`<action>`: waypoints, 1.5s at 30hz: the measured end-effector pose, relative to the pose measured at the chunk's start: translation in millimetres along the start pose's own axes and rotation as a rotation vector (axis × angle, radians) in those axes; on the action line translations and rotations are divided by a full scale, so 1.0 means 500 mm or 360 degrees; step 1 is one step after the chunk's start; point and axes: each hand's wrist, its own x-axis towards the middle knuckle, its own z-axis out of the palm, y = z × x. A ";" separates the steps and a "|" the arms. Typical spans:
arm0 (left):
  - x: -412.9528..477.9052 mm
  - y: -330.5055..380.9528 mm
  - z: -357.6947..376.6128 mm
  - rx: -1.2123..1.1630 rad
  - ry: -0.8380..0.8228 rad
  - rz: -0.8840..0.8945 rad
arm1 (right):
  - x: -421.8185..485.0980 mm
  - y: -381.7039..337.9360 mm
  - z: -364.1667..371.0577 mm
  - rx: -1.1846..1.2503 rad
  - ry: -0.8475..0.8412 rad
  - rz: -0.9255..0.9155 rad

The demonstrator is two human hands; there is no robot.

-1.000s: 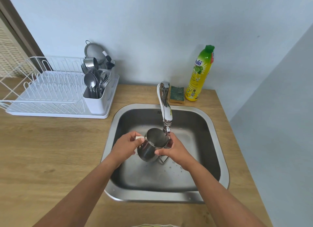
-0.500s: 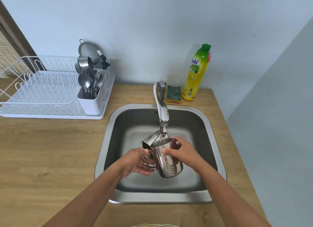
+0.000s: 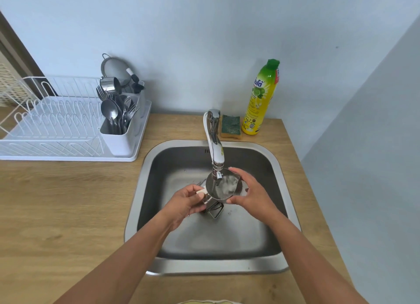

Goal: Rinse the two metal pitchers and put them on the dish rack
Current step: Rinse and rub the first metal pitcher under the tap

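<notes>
I hold one metal pitcher (image 3: 221, 186) over the sink (image 3: 204, 266), right under the faucet spout (image 3: 216, 149). Its round open face points up at me, and its wire-like handle (image 3: 214, 210) hangs below. My left hand (image 3: 185, 202) grips its left side, where a small white tag shows by my thumb. My right hand (image 3: 251, 191) curls round its right rim with thumb and fingers. Dark metal just behind it may be the second pitcher; it is mostly hidden. The white dish rack (image 3: 68, 158) stands on the counter to the left.
A cutlery holder (image 3: 120, 142) full of spoons and forks sits at the rack's right end, with a strainer and a small metal cup behind it. A green sponge (image 3: 230, 126) and a yellow soap bottle (image 3: 259, 99) stand behind the sink. A wall closes the right side.
The pitcher has been turned in my hands from its side, handle to the left, so that its round face points up under the spout. Both hands kept hold.
</notes>
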 end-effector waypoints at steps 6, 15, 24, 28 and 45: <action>-0.029 0.041 -0.016 0.0282 0.0216 0.0227 | 0.022 -0.005 0.036 0.0194 -0.0018 0.0008; -0.065 0.075 -0.061 0.1076 0.0436 0.0375 | 0.026 -0.001 0.084 0.0510 -0.0213 0.0084; -0.080 0.042 -0.042 0.0759 0.0220 -0.0111 | 0.005 0.017 0.065 0.0489 -0.0293 0.0236; -0.063 0.008 -0.024 0.0340 0.0063 -0.0217 | 0.003 0.026 0.039 0.0364 -0.0196 0.0197; -0.071 0.062 -0.022 0.0689 0.0276 0.0287 | 0.016 0.005 0.041 0.0342 -0.0143 0.0080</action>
